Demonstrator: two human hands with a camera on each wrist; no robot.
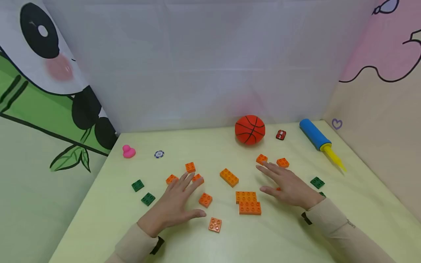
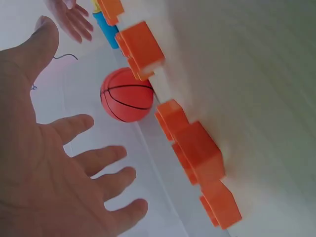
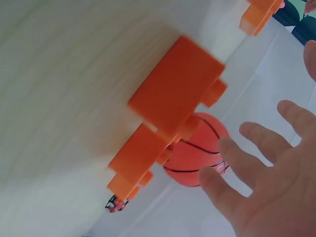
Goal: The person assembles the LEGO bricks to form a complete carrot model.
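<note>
My left hand hovers with spread fingers over the left part of the table, holding nothing. Nearest its fingertips are small orange toy bricks, one partly covered by them. Beyond the thumb sit two more orange bricks. On the right, my right hand is also raised with extended fingers and a bare palm in its wrist view. An orange brick lies at its fingertips, another just behind. Between the hands lie a longer orange brick and two bigger ones side by side.
Green bricks lie at left and right, one partly behind the right wrist. Farther back are a pink duck-shaped toy, a poker chip, a basketball, a red toy car and a blue-yellow pump.
</note>
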